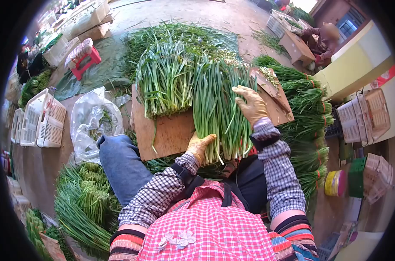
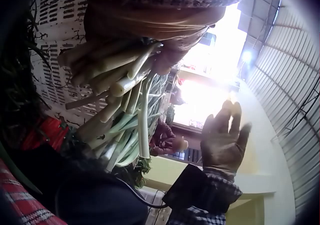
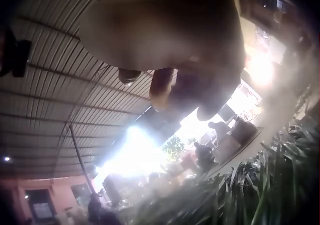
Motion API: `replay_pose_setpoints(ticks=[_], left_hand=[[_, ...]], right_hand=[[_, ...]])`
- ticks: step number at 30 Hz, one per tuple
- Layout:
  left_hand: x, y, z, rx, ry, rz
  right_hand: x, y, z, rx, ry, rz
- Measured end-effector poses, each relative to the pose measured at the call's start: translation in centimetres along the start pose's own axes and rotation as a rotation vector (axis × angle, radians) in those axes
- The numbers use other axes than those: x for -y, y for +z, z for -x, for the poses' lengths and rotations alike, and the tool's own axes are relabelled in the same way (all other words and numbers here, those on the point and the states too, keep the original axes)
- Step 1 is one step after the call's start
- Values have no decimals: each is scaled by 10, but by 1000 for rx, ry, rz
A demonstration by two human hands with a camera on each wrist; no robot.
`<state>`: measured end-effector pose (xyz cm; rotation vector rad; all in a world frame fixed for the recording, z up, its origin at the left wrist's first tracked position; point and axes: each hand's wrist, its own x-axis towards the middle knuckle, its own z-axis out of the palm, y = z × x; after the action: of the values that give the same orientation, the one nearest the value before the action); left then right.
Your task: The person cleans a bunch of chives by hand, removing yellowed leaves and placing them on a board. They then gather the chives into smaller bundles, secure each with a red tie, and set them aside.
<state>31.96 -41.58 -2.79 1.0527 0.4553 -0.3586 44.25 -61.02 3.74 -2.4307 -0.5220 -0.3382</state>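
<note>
Gripped chive bundle [image 1: 219, 113] at stalk ends with left hand [image 1: 199, 147]; rested right hand [image 1: 251, 104] flat, fingers spread, atop leaves on wooden board [image 1: 165, 132].

The head camera sits above the seated person and looks steeply down and forward, taking in the lap, both sleeves and the wooden board [image 1: 171, 130] on the knees, with the concrete floor and the white crates [image 1: 41, 119] farther off; its fisheye rim darkens the corners. The left wrist camera sits very close under the left hand [image 2: 150, 20], facing up and to the right past the cut stalk ends of the chive bundle [image 2: 120, 100] towards the corrugated roof [image 2: 295, 85]; it shares that bundle and the gloved right hand [image 2: 222, 140] with the head view. The right wrist camera looks up from just beneath its own glove, blurred, at the same roof and the leaf tips.
</note>
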Motion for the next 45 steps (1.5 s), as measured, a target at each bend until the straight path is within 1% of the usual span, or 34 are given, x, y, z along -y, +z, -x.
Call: replay_pose_setpoints(ticks=[1, 4, 7, 8, 9, 10, 11, 12, 13, 16, 17, 19, 22, 25, 26, 29, 30, 31, 33, 34, 35, 36, 37, 39, 40, 43, 45], left_hand=[[1, -1, 0, -2, 9, -11], [13, -6, -12, 31, 13, 30], [9, -5, -6, 19, 31, 25], [16, -9, -13, 40, 53, 28], [13, -8, -12, 32, 50, 29], [12, -7, -10, 25, 44, 29], [11, -6, -9, 19, 36, 29], [14, -8, -12, 37, 50, 48], [14, -9, -13, 38, 51, 40], [11, -8, -10, 40, 38, 48], [10, -7, -9, 42, 40, 59], [10, -6, -8, 48, 46, 79], [11, -7, -10, 36, 29, 62], [7, -4, -6, 25, 1, 76], [9, -5, -8, 29, -4, 79], [8, -5, -7, 25, -4, 101], [5, -3, -5, 15, -22, 98], [2, -2, -3, 8, -37, 93], [-1, 0, 0, 13, -18, 86], [-2, 0, 1, 15, -8, 82], [-1, -1, -1, 19, -15, 95], [3, -3, -4, 22, -25, 108], [7, -5, -7, 25, -36, 121], [12, -8, -12, 28, -45, 105], [14, -9, -14, 29, -47, 96], [12, -8, -10, 33, 3, 80], [11, -7, -10, 40, 8, 82]], right_hand=[[-7, 10, -8, -19, -64, 149], [-7, 33, -35, 86, 6, 415], [-1, 50, -53, 217, 94, 594], [-6, 57, -57, 216, 101, 611], [-13, 63, -58, 211, 85, 661], [-35, 74, -62, 196, 115, 646], [-35, 77, -68, 181, 148, 632], [-38, 75, -67, 97, 175, 564], [-42, 72, -67, 8, 192, 429], [-55, 52, -67, -159, 177, -82], [-52, 39, -67, -139, 185, -145], [-34, 13, -58, -165, 249, -334], [10, -25, -41, -140, 338, -761], [19, -42, -34, -173, 193, -908], [31, -47, -34, -178, 227, -1121], [59, -73, -21, -228, 90, -1286], [56, -79, -10, 28, -19, -1437], [60, -79, 0, 338, -46, -1433], [71, -79, 20, 956, -100, -1359], [81, -86, 33, 1092, 29, -953], [91, -68, 43, 1229, 445, -599], [91, -55, 49, 1256, 433, -335], [94, -51, 55, 1211, 460, -198], [83, -34, 64, 1002, 392, 14], [71, -23, 72, 769, 135, 245], [43, 12, 74, 427, 73, 502], [20, 30, 72, 400, 28, 537]])
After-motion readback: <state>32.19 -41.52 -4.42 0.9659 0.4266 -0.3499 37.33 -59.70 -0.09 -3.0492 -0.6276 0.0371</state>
